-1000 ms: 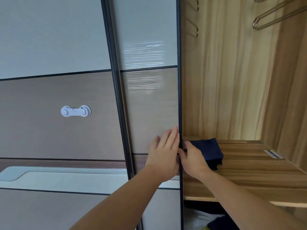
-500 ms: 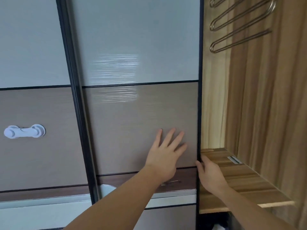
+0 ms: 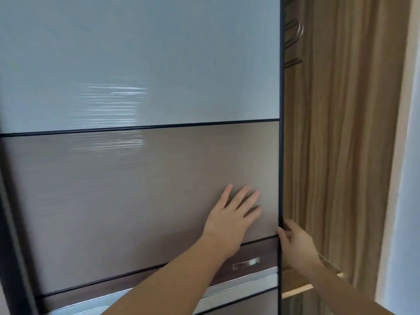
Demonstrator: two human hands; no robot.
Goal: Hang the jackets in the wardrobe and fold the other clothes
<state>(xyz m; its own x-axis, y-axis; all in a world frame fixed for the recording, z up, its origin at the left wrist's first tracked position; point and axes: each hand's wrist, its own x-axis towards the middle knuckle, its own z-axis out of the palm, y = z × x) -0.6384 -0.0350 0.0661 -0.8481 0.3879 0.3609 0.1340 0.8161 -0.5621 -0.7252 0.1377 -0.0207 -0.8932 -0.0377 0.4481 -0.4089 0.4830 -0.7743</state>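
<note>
The wardrobe's sliding door (image 3: 141, 178), pale glass above and brown panel below, fills most of the head view. My left hand (image 3: 231, 219) presses flat on the brown panel with fingers spread. My right hand (image 3: 295, 244) grips the door's dark right edge (image 3: 281, 133), fingers curled behind it. Only a narrow gap of the wooden wardrobe interior (image 3: 322, 155) shows to the right of the door. No clothes are visible.
Metal hangers (image 3: 295, 35) hang at the top of the gap. A wooden shelf edge (image 3: 302, 288) shows below my right hand. A small metal recessed handle (image 3: 246, 263) sits in the door's dark strip. A pale wall (image 3: 406, 178) borders the wardrobe on the right.
The sliding door has moved right, narrowing the opening. The folded dark garment on the shelf is now hidden behind it. Both hands travelled right with the door.
</note>
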